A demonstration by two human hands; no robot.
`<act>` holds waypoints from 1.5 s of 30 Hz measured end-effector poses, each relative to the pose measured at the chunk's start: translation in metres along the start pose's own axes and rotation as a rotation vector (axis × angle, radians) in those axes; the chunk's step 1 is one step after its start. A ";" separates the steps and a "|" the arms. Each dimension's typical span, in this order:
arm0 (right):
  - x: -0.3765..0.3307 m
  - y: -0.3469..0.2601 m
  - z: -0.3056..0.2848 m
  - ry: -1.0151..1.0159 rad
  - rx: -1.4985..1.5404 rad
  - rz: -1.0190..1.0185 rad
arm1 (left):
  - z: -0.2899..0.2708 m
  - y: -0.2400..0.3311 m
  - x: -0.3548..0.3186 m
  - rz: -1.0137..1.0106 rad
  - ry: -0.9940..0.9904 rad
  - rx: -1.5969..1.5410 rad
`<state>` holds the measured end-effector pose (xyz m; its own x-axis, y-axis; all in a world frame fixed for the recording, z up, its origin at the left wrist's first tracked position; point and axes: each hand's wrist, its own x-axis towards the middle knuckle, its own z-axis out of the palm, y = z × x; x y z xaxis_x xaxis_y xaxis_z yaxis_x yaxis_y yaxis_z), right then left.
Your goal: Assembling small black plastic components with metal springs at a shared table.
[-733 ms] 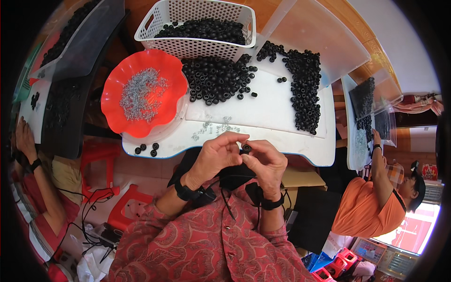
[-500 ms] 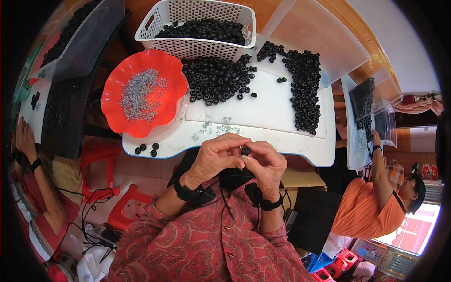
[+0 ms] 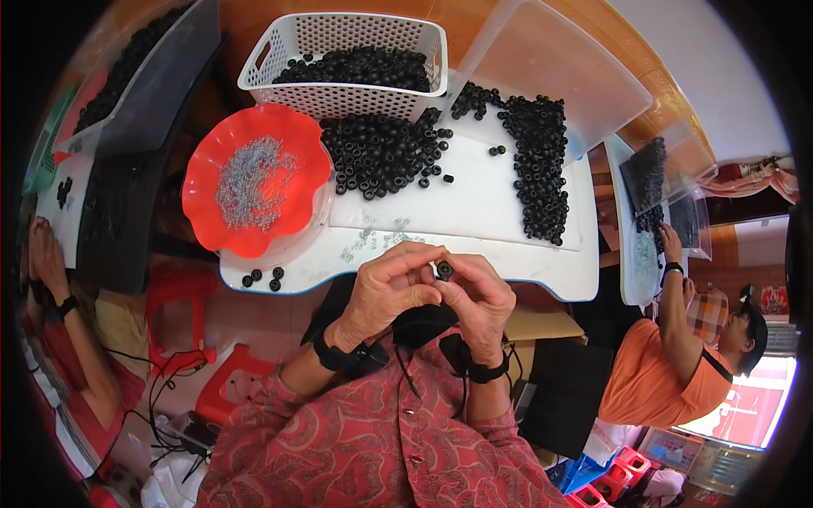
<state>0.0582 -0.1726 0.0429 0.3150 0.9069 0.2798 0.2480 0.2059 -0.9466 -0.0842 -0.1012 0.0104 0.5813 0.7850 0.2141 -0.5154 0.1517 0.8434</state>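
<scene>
My left hand (image 3: 391,289) and my right hand (image 3: 479,298) meet at the near edge of the white table (image 3: 474,216), fingertips pressed together around one small black ring (image 3: 444,270). Both hands pinch it just above my lap. Beyond them lie a heap of black rings (image 3: 381,152) and a long strip of more rings (image 3: 542,169) on the tabletop. A red scalloped bowl (image 3: 222,222) at the left holds small silvery metal bits (image 3: 252,183).
A white mesh basket (image 3: 339,38) with black rings stands at the back, a clear plastic bin (image 3: 550,68) beside it. Three loose rings (image 3: 264,277) lie at the table's near left corner. A person in orange (image 3: 669,372) works at the right; another person's hand (image 3: 47,262) shows at left.
None of note: my hands keep the ring pinched in the same spot, with only slight finger movement.
</scene>
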 end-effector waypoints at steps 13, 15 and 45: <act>0.001 0.001 0.000 0.049 -0.017 0.021 | 0.003 0.010 0.026 -0.370 0.162 -0.017; -0.001 0.007 -0.005 0.054 -0.048 0.017 | 0.002 0.015 0.045 -0.324 0.251 0.007; 0.031 0.088 -0.093 0.559 -0.885 0.131 | 0.009 -0.016 0.038 -0.354 0.329 0.017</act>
<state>0.1748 -0.1600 -0.0173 0.7097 0.5574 0.4309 0.6902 -0.4274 -0.5839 -0.0486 -0.0792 0.0094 0.4875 0.8357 -0.2528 -0.3096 0.4361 0.8449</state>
